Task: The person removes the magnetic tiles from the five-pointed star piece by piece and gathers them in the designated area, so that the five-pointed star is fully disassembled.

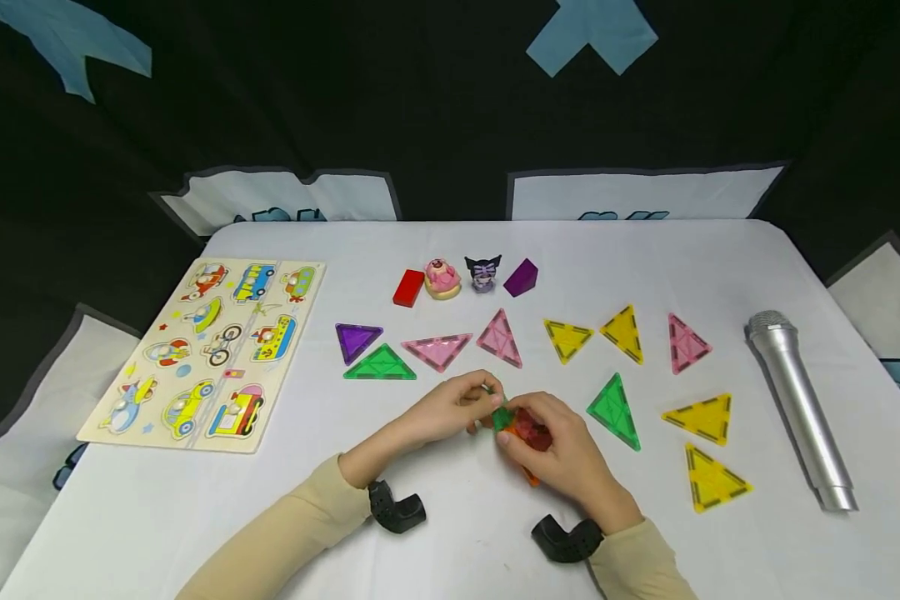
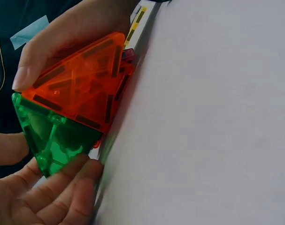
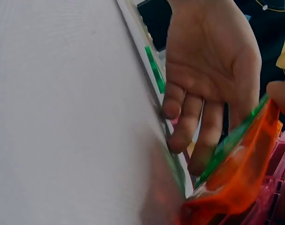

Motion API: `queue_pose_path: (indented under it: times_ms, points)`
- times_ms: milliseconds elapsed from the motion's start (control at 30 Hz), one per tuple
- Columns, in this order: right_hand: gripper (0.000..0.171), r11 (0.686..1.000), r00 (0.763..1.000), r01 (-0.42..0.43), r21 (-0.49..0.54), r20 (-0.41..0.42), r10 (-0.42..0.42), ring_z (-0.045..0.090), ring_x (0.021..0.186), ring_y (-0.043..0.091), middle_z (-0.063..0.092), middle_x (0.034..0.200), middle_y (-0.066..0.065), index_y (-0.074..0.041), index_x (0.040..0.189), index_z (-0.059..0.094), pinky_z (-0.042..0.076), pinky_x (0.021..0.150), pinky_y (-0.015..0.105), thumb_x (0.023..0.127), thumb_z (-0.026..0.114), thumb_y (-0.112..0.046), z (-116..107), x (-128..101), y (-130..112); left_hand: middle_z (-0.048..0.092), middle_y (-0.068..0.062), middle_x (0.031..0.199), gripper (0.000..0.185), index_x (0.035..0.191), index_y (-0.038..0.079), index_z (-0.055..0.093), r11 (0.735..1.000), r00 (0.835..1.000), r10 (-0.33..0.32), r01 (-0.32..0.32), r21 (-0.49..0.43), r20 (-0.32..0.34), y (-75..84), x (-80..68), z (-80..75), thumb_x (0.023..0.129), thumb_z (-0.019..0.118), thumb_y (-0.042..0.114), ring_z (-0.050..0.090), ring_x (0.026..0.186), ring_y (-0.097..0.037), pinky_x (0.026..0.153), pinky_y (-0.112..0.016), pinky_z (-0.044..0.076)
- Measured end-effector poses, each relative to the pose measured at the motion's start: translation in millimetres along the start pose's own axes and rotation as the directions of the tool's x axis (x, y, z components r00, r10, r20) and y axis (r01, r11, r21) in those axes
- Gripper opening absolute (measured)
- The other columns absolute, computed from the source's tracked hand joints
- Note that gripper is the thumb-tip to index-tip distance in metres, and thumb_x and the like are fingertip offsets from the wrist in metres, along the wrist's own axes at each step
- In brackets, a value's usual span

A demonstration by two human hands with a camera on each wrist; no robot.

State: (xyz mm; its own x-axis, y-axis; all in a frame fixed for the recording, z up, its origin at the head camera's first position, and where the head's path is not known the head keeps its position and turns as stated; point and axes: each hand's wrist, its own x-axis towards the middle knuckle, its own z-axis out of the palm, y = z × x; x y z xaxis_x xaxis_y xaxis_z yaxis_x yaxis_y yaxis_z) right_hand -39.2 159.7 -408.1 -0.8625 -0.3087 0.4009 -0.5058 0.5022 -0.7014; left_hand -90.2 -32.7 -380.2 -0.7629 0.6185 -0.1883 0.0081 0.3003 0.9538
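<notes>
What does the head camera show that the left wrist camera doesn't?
Only the head view shows the whole table: a vehicle puzzle board, loose triangle tiles such as the green one, a silver toy microphone, and small figures at the back.

Only the left wrist view shows, close up, the orange tile joined edge to edge with the green tile, and a pink one behind.

Both show the left hand and right hand holding those joined tiles.

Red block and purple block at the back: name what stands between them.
In the head view, two small figures stand between the red block and purple block: a pink figure and a black-eared figure.
</notes>
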Motion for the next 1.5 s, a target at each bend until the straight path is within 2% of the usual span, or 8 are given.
queue_pose_path:
  times_ms: [300, 467, 633, 900, 1000, 1167, 1333, 1500]
  points:
    - [0.017, 1.0, 1.0, -0.001, 0.024, -0.023, 0.002, 0.054, 0.089, 0.01, 0.061, 0.097, -0.006, -0.011, 0.096, 0.064, 0.046, 0.076, 0.028, 0.081, 0.065, -0.019, -1, -1, 0, 0.057, -0.007, 0.078, 0.018, 0.097, -0.002, 0.048, 0.987, 0.983, -0.028, -0.002, -0.158, -0.183, -5.0, -39.8, -24.7, 0.086, 0.06, 0.006, 0.053, 0.063, -0.018, 0.057, -0.028, 0.047]
    - [0.016, 0.999, 1.0, -0.01, 0.034, -0.023, 0.01, 0.054, 0.088, 0.01, 0.061, 0.096, -0.005, -0.011, 0.095, 0.064, 0.045, 0.075, 0.026, 0.081, 0.065, -0.017, -2, -2, 0, 0.053, -0.007, 0.073, 0.017, 0.097, -0.001, 0.051, 0.996, 0.977, -0.052, 0.066, 0.062, -0.207, -8.6, -79.4, -59.9, 0.085, 0.061, 0.008, 0.051, 0.057, -0.019, 0.051, -0.026, 0.043]
    - [0.018, 0.999, 1.0, -0.013, 0.048, -0.005, 0.014, 0.054, 0.09, 0.01, 0.061, 0.099, -0.006, -0.011, 0.097, 0.064, 0.046, 0.076, 0.024, 0.081, 0.067, -0.019, -7, -4, 1, 0.05, -0.004, 0.064, 0.014, 0.098, 0.002, 0.049, 0.95, 0.969, -0.09, 0.153, 0.271, -0.231, -18.9, -111.2, -81.8, 0.087, 0.058, 0.005, 0.053, 0.054, -0.02, 0.049, -0.027, 0.041]
    - [0.03, 0.999, 0.99, 0.015, 0.051, 0.137, -0.022, 0.05, 0.104, 0.012, 0.056, 0.113, -0.004, -0.012, 0.107, 0.059, 0.044, 0.085, 0.033, 0.079, 0.066, -0.015, -15, -8, 3, 0.046, 0.0, 0.058, 0.06, 0.124, -0.004, 0.034, 0.679, 0.881, -0.155, 0.424, 0.6, -0.446, 2.6, -130.3, -76.5, 0.082, 0.067, 0.022, 0.04, 0.047, -0.012, 0.044, -0.026, 0.032]
    - [0.034, 0.999, 0.986, 0.021, 0.046, 0.161, -0.028, 0.048, 0.105, 0.012, 0.054, 0.115, -0.004, -0.012, 0.108, 0.057, 0.044, 0.086, 0.036, 0.075, 0.064, -0.011, -16, -7, 3, 0.05, 0.003, 0.064, 0.058, 0.124, -0.001, 0.037, 0.744, 0.922, -0.112, 0.326, 0.583, -0.372, 11.4, -120.2, -61.9, 0.083, 0.067, 0.027, 0.044, 0.05, -0.01, 0.045, -0.027, 0.035]
    - [0.035, 0.999, 0.986, 0.012, 0.049, 0.166, -0.02, 0.049, 0.105, 0.012, 0.054, 0.115, -0.005, -0.013, 0.108, 0.057, 0.045, 0.085, 0.036, 0.074, 0.064, -0.009, -16, -6, 2, 0.057, 0.008, 0.076, 0.041, 0.118, 0.005, 0.047, 0.884, 0.984, 0.067, 0.018, 0.467, -0.165, 6.6, -85.9, -24.1, 0.086, 0.063, 0.026, 0.051, 0.058, -0.006, 0.054, -0.025, 0.044]
    - [0.036, 0.998, 0.988, 0.023, 0.062, 0.151, -0.032, 0.051, 0.1, 0.011, 0.056, 0.113, -0.003, -0.013, 0.108, 0.057, 0.046, 0.082, 0.033, 0.073, 0.065, -0.008, -16, -6, 3, 0.059, 0.007, 0.078, 0.028, 0.11, 0.009, 0.055, 0.932, 0.971, 0.208, -0.161, 0.324, -0.116, -2.2, -48.4, 13.0, 0.087, 0.062, 0.022, 0.054, 0.064, -0.005, 0.06, -0.023, 0.046]
    - [0.038, 0.994, 0.988, 0.032, 0.108, 0.144, -0.047, 0.052, 0.092, 0.01, 0.056, 0.109, -0.008, -0.015, 0.107, 0.056, 0.046, 0.076, 0.03, 0.071, 0.064, -0.005, -15, -5, 3, 0.06, 0.005, 0.078, 0.021, 0.098, 0.009, 0.059, 0.926, 0.941, 0.302, -0.25, 0.282, -0.155, 0.8, -24.2, 30.5, 0.083, 0.067, 0.021, 0.055, 0.066, -0.007, 0.06, -0.022, 0.046]
